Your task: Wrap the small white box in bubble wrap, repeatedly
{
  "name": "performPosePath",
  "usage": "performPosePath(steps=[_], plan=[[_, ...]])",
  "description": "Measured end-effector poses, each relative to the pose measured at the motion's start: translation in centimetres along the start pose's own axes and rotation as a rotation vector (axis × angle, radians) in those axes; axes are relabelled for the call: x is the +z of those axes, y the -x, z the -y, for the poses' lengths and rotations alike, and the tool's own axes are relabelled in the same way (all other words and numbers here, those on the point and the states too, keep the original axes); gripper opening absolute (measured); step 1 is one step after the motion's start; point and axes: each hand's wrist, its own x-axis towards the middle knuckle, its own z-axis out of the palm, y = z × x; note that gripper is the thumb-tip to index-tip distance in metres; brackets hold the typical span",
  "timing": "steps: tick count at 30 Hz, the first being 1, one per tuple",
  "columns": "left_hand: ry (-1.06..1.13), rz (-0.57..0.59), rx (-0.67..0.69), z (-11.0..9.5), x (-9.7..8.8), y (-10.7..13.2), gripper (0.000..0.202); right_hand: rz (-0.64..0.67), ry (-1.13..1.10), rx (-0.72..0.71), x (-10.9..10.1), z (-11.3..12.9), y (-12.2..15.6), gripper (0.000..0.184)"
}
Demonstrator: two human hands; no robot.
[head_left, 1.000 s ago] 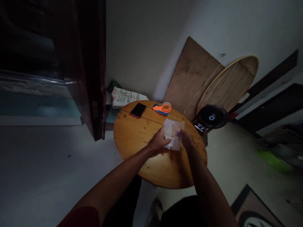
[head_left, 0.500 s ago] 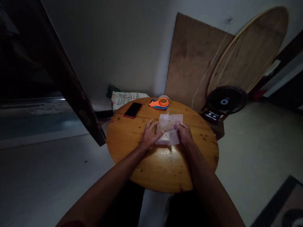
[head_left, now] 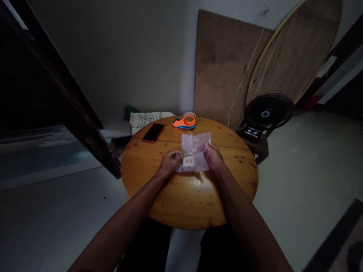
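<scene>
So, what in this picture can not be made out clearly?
Head view, dim all over:
- Small white item inside the bubble wrap: too small and blurred to identify.
- Right hand: the wrap it grips hides the ends of its fingers; the left hand grips the other edge.
- Print on the sack behind the table: too small to read.

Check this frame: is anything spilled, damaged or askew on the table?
Nothing stands out. The left hand and right hand grip the bubble wrap over the table; the phone and tape dispenser lie flat, nothing spilled.
</scene>
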Motion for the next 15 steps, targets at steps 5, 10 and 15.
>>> performPosePath(steps=[5,10,15], plan=[[-0.011,-0.267,-0.103,1.0,-1.3,-0.9,0.022,-0.228,0.099,-0.052,-1.1,-0.6,-0.7,0.029],[-0.242,-0.354,-0.118,1.5,-2.6,-1.3,0.017,-0.324,0.495,-0.199,-2.2,-1.1,-1.2,0.022],[-0.439,-0.3,-0.088,1.7,-2.8,-1.2,0.019,-0.334,0.547,-0.297,-2.6,-1.6,-1.8,0.022]])
